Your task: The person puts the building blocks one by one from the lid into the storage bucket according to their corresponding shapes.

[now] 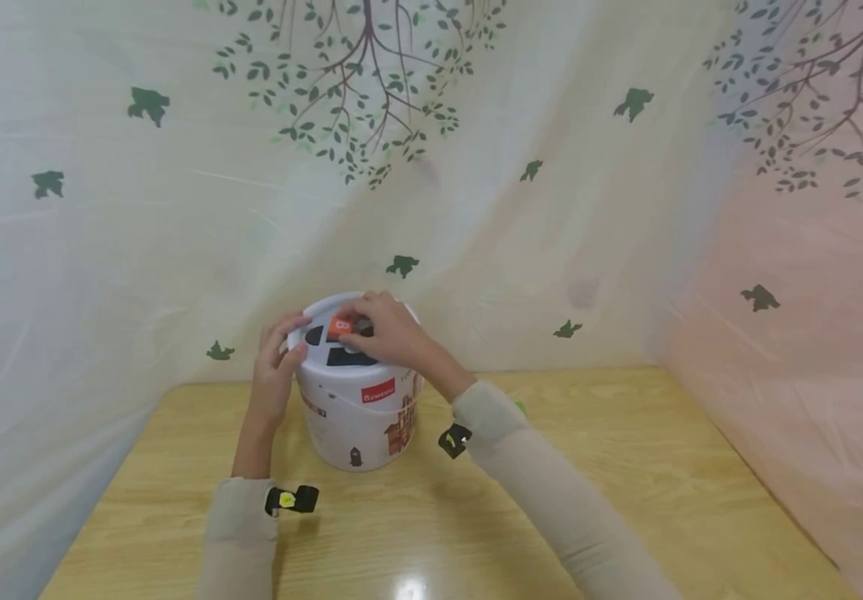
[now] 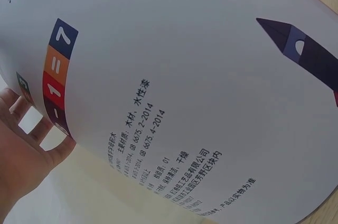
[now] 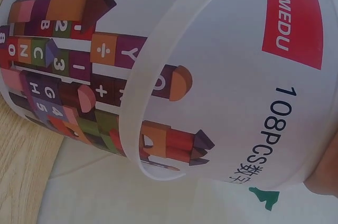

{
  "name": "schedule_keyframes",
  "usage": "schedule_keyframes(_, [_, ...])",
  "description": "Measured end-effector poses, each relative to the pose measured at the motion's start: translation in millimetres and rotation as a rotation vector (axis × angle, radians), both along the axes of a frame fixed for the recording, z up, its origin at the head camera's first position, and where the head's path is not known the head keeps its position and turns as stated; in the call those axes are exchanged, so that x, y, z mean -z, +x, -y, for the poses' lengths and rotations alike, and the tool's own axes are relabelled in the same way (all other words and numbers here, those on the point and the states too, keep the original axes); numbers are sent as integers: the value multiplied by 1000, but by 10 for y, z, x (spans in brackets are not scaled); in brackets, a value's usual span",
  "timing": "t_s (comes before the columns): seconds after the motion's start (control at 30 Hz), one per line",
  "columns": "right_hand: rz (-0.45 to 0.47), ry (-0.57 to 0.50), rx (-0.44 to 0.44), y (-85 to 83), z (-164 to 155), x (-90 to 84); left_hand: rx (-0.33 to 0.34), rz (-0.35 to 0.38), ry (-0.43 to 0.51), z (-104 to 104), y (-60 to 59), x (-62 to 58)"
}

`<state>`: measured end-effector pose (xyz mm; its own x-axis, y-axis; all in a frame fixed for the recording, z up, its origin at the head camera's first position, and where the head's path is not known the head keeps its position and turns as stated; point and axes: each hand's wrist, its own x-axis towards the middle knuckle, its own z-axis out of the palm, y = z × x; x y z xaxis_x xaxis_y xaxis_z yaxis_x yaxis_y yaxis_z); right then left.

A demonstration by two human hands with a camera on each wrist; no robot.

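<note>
A white toy-block bucket printed with coloured blocks stands on the wooden table. Its lid has dark shape-cut holes. My right hand pinches an orange block over the lid. My left hand holds the bucket's left side at the rim, fingers spread against the wall. In the left wrist view the bucket wall fills the frame with my fingers at the lower left. The right wrist view shows the lid rim and printed bucket side.
A pale curtain printed with trees and birds hangs close behind the table and along both sides. A small green thing peeks out behind my right sleeve. Small black wrist cameras sit on both sleeves.
</note>
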<state>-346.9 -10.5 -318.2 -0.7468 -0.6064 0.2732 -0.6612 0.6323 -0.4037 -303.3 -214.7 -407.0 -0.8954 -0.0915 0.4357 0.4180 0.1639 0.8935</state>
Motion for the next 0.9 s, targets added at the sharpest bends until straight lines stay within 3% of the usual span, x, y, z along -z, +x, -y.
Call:
schedule_keyframes(0.33, [7,40,28,15,6,22,-4,-11,-10,-8,3,24])
schedule_keyframes(0.9, [-7,-24,37,35,-15,42,-3,3,-4,-19,5,17])
